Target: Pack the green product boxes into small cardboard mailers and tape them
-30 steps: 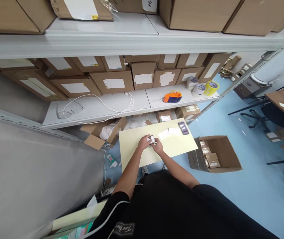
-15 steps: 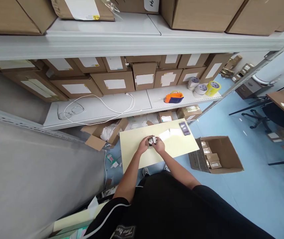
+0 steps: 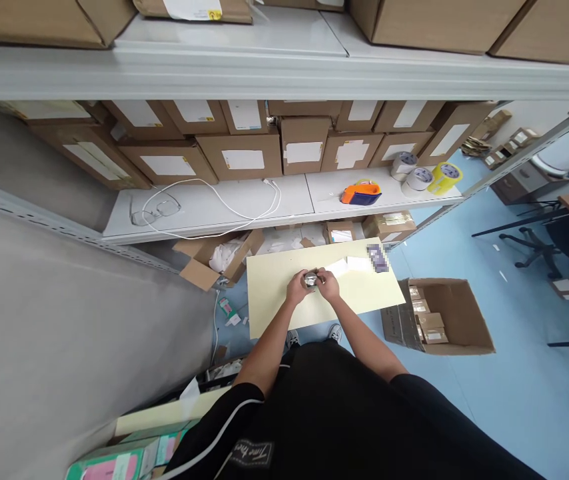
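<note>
A small round silvery object with a dark rim point(image 3: 310, 279) is held over the pale yellow board point(image 3: 269, 293). My left hand point(image 3: 297, 288) curls its fingers around the object's left side. From the right, my right hand point(image 3: 328, 283) pinches at the edge of the same object, its thumb and fingers drawn together. Fingers cover part of the object, so its exact kind cannot be made out. Just beyond my right hand lie white paper slips point(image 3: 347, 265) and a blurred-out dark purple item point(image 3: 377, 258).
An open carton point(image 3: 464, 313) with small boxes stands right of the board. Behind it, a shelf point(image 3: 294, 198) carries cartons, a white cable, glasses, an orange-and-blue tape dispenser point(image 3: 361, 193) and tape rolls point(image 3: 418, 180). Another open carton point(image 3: 199, 272) sits at the left.
The white piece on top of the round object no longer shows; its silvery face is visible. My right hand has shifted to the object's right edge. The whole view has swung slightly.
</note>
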